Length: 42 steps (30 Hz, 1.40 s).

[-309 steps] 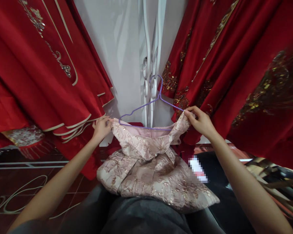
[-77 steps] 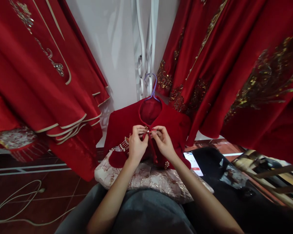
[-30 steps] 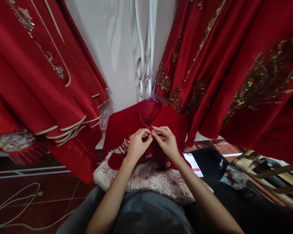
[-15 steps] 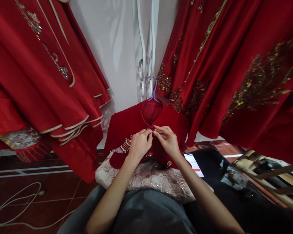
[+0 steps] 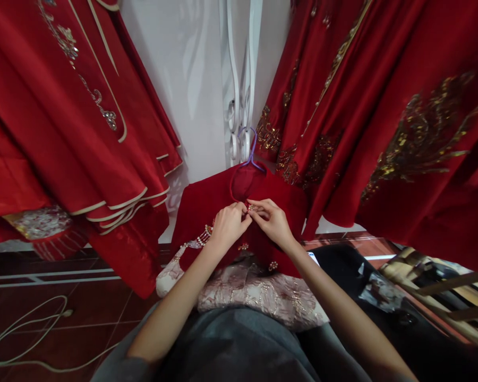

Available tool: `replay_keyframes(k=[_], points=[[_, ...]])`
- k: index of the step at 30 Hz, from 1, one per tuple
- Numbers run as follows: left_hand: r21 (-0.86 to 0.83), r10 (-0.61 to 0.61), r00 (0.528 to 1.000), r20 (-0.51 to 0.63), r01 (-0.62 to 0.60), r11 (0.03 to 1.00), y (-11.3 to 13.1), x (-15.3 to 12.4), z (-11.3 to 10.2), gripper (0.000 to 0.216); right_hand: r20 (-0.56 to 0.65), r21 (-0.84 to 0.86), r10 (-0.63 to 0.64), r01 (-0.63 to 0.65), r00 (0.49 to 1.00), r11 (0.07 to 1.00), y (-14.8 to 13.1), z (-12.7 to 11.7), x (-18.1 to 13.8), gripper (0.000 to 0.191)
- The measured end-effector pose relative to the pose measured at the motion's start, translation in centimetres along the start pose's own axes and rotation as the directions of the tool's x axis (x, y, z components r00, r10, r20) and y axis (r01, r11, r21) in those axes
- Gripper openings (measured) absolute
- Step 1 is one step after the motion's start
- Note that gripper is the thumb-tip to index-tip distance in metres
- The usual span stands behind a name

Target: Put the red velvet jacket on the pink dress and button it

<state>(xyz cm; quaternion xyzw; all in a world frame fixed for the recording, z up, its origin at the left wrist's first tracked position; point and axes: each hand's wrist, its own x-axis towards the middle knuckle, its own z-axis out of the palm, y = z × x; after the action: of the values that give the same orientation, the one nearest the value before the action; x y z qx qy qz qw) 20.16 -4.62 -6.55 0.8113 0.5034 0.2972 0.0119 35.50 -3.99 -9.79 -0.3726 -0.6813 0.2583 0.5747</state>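
Red jacket (image 5: 258, 240) lies beneath both hands (image 5: 228, 225) (image 5: 274, 223), which pinch its upper front.

A red jacket (image 5: 258, 240) now partly covers the brocade dress (image 5: 263, 297). Left hand (image 5: 229, 227) and right hand (image 5: 274, 222) have moved from its shoulders to the jacket's front.

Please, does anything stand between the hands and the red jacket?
Nothing visible does: the left hand and right hand pinch at the red jacket, just below its neck opening. Exact fingertip contact is partly hidden.
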Motion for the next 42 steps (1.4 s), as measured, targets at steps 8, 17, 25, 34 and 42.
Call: replay_keyframes(k=[8,17,25,34,42], points=[[-0.034,0.043,0.999,0.031,-0.042,0.999,-0.6,0.6,0.0,0.008,0.072,0.08,0.007,-0.012,0.997,0.997,0.8,-0.6,0.4,0.034],[0.147,0.124,0.989,0.084,-0.135,0.98,-0.3,0.9,-0.6,0.014,0.075,0.126,0.065,-0.074,0.995,0.989,1.7,-0.3,1.1,0.034],[0.115,0.15,0.984,0.096,-0.16,0.98,-0.2,0.6,-0.3,0.018,0.153,-0.079,-0.08,0.093,0.985,0.992,1.2,-0.5,1.0,0.027],[-0.42,0.034,0.978,0.207,0.058,0.906,-2.2,-2.3,1.7,0.04,0.106,-0.239,-0.086,0.11,0.991,0.965,1.5,2.1,-2.8,0.069],[-0.713,0.146,0.93,0.338,0.151,0.685,-1.7,-5.2,-0.3,0.038,0.193,-0.441,-0.143,0.216,0.971,0.871,2.0,3.0,-4.0,0.087]])
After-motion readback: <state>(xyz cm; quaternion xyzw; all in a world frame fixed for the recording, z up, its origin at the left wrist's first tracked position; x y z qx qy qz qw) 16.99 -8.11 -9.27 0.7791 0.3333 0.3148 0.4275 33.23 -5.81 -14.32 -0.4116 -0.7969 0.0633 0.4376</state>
